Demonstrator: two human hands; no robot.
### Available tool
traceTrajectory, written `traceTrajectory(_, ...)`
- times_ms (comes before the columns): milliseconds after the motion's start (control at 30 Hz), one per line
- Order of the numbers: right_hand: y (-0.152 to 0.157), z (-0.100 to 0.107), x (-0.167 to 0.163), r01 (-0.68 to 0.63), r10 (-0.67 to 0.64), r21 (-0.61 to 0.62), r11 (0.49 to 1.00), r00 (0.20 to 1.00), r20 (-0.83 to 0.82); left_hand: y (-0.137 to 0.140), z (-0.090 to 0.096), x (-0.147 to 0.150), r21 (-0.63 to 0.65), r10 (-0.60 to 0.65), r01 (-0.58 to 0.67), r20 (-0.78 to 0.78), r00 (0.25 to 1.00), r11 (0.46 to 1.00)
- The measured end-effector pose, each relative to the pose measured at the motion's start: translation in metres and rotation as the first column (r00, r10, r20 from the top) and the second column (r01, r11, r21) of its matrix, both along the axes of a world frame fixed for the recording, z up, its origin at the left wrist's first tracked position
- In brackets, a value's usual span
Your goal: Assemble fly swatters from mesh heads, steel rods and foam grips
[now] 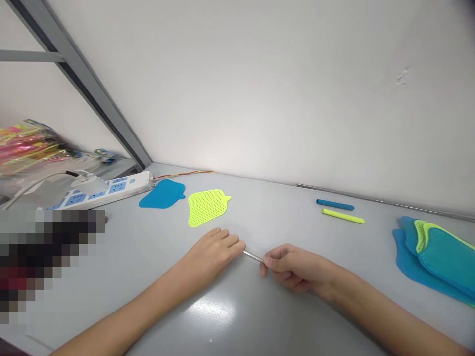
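Observation:
A thin metal rod (253, 255) lies between my two hands just above the grey table (282, 217). My right hand (293, 269) pinches one end of it between thumb and fingers. My left hand (215, 252) rests palm down on the table, fingers together, its fingertips touching the rod's other end. Beyond my left hand lies a yellow-green mesh swatter head (206, 206), with a blue swatter head (162, 194) to its left.
A blue tube (334, 204) and a yellow-green tube (343, 216) lie at the back right. A stack of blue and yellow-green swatter heads (434, 257) sits at the right edge. A white power strip (107, 190) and colourful packets (29, 143) are at the left.

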State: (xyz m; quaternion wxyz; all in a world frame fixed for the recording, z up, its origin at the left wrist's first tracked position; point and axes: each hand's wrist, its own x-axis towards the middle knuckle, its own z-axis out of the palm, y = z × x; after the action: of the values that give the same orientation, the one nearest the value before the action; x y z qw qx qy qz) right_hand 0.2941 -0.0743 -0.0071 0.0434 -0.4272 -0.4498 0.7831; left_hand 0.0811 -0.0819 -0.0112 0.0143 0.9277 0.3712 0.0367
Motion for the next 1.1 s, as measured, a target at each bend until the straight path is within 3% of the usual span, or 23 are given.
traceTrajectory(467,-0.004,0.001,-0.004,-0.005,0.004,0.029,1.000,1.000,0.031,-0.012,-0.004,0.014,-0.064,-0.030,0.031,0.012,0.999,0.997)
traceTrajectory(767,-0.009,-0.004,-0.008,-0.012,0.011,0.068,0.998,1.000,0.003,-0.018,-0.010,0.020,-0.187,-0.014,0.032,0.099,0.995,0.982)
traceTrajectory(1100,-0.011,-0.002,-0.010,0.030,-0.031,0.095,0.995,1.000,0.003,-0.013,0.000,0.014,-0.269,0.010,0.037,0.170,0.985,0.962)
